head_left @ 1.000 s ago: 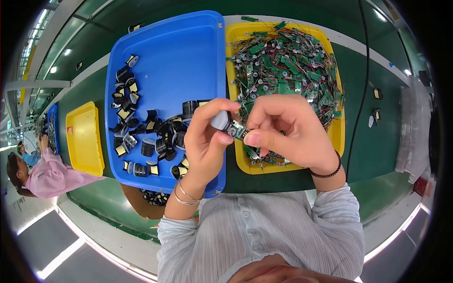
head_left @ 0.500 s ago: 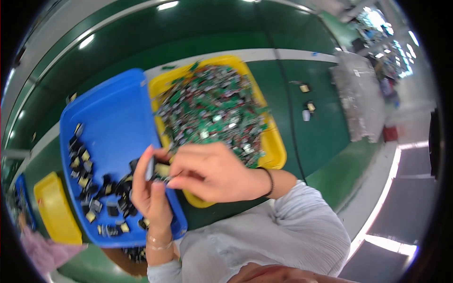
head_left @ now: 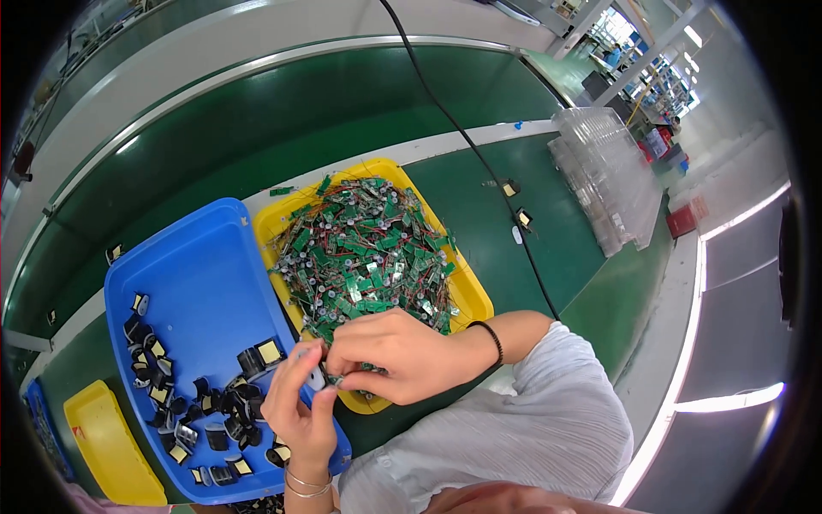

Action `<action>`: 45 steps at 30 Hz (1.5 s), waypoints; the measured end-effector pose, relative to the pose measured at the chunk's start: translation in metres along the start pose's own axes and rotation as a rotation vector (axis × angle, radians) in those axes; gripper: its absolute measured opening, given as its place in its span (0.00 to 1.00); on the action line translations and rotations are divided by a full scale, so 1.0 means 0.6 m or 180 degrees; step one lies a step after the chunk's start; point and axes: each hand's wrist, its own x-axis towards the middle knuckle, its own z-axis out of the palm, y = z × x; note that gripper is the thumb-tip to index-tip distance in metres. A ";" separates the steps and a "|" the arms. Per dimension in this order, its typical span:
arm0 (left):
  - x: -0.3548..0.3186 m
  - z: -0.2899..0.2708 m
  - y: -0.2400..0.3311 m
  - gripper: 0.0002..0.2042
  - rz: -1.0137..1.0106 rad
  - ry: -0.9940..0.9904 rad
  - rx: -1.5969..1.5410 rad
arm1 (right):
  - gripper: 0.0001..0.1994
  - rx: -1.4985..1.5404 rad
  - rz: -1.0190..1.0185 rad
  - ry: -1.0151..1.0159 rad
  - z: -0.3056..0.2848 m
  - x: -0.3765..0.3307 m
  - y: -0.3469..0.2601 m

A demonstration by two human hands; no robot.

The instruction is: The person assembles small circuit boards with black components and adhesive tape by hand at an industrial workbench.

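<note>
Over the near right corner of the blue tray (head_left: 193, 257), my left hand (head_left: 300, 420) grips a small black plastic housing with a rounded grey-white face (head_left: 316, 378) between thumb and fingers. Close against that housing is my right hand (head_left: 398, 355), its thumb and forefinger pinched together at the part; what they hold is mostly hidden, with a hint of green. Several similar black housings with pale yellow pads (head_left: 218, 432) lie loose in the blue tray. Just beyond my hands stands a yellow tray (head_left: 471, 301), heaped with small green circuit boards with thin wires (head_left: 368, 248).
Another yellow tray (head_left: 107, 445) sits at the far left. Stacked clear plastic trays (head_left: 604, 180) stand at the right on the green work surface (head_left: 479, 201). A black cable (head_left: 458, 124) crosses the surface, near a few loose housings (head_left: 524, 220). A red box (head_left: 682, 221) is farther right.
The view has tilted, so the trays appear lower. Both hands stay together at the housing; my left fingers are shifted slightly around it. A black housing in the tray beside them is now uncovered.
</note>
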 end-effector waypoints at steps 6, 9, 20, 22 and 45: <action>0.012 -0.037 0.031 0.31 -0.0476 0.0567 0.0986 | 0.04 -0.1205 -0.0292 -0.0099 -0.069 0.127 0.107; -0.024 -0.096 0.057 0.22 -0.0850 -0.0725 0.2653 | 0.03 -0.2504 -0.0280 0.0867 -0.132 0.240 0.248; -0.083 -0.085 0.022 0.17 -0.0972 -0.1657 0.3111 | 0.10 -0.3044 0.0915 0.0004 -0.179 0.323 0.411; -0.076 -0.088 0.003 0.17 -0.0693 -0.1503 0.3256 | 0.13 -0.2711 0.0849 0.0637 -0.205 0.318 0.394; -0.007 -0.115 -0.013 0.08 -0.1756 0.0391 -0.1361 | 0.13 -0.2234 0.2781 0.1094 -0.175 0.036 0.210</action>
